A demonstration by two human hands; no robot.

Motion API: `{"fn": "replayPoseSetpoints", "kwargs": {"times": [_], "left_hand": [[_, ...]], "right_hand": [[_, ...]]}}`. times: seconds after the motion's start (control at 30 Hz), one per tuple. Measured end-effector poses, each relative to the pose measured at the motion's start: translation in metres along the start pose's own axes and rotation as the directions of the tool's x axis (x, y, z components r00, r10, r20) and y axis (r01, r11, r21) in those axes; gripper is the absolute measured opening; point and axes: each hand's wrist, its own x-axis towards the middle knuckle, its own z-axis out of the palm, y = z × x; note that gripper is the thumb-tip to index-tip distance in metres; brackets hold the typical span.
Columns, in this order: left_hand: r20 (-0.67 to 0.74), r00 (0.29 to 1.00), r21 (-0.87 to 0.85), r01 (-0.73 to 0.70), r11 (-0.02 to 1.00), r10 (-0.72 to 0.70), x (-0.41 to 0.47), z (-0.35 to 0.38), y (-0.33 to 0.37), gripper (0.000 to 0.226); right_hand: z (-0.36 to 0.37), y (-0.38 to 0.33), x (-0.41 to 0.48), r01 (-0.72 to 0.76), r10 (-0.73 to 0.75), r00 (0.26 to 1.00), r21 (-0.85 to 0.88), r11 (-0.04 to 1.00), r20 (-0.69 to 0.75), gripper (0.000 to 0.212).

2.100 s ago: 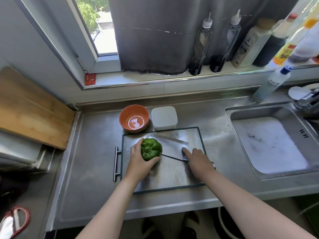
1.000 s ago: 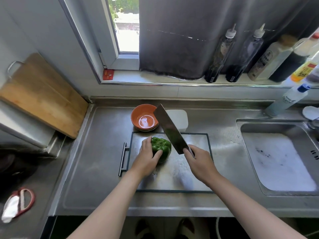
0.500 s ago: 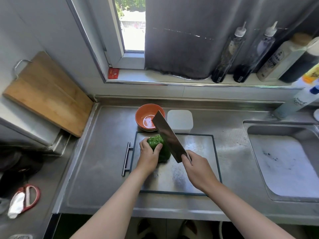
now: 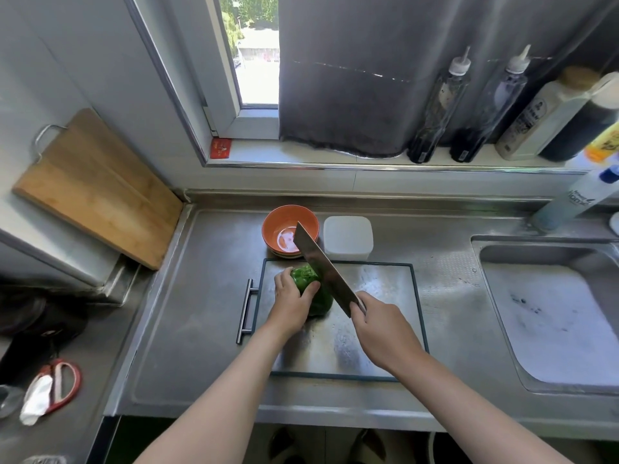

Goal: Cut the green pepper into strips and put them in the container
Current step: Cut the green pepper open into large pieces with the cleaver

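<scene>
The glossy green bell pepper point(image 4: 313, 296) sits on the far left part of a rectangular steel cutting board with a dark rim point(image 4: 385, 296). The left hand point(image 4: 293, 304) grips it from the left side, fingers curled over its top and the thumb pressed against its near face. A broad steel cleaver point(image 4: 323, 267) slants across the pepper's right side, its tip pointing far and left, its heel near and right. Whether the edge has entered the flesh cannot be told. The right hand point(image 4: 382, 329) is wrapped tightly round the cleaver's handle, which is hidden inside the fist.

Just beyond the board's far edge stands a square white plastic container point(image 4: 347, 237), and touching its left side is a round orange bowl point(image 4: 284, 226). The board lies on a stainless steel counter point(image 4: 201, 296), its bar handle at the left. To the right is a steel sink basin point(image 4: 552, 313). At the far left a wooden chopping board point(image 4: 97, 189) leans against the wall. Several sauce bottles point(image 4: 438, 105) stand on the windowsill in front of a dark grey curtain point(image 4: 351, 72). Red-handled scissors point(image 4: 57, 386) lie near left.
</scene>
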Motion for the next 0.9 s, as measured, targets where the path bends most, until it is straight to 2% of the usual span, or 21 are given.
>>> {"fn": "replayPoseSetpoints", "kwargs": {"times": [0.27, 0.57, 0.9], "left_hand": [[0.009, 1.0, -0.048, 0.014, 0.999, -0.013, 0.001, -0.003, -0.003, 0.056], [-0.017, 0.999, 0.0, -0.04, 0.999, 0.04, -0.003, 0.003, -0.007, 0.055], [0.012, 0.999, 0.004, -0.039, 0.999, 0.039, 0.01, -0.001, -0.009, 0.054]], "right_hand": [[0.002, -0.004, -0.007, -0.031, 0.032, 0.999, -0.01, 0.999, 0.02, 0.027], [0.01, -0.01, 0.01, -0.038, 0.038, 0.999, -0.022, 0.999, 0.013, 0.026], [0.047, 0.004, 0.006, -0.038, 0.047, 0.997, 0.128, 0.991, -0.065, 0.019]]}}
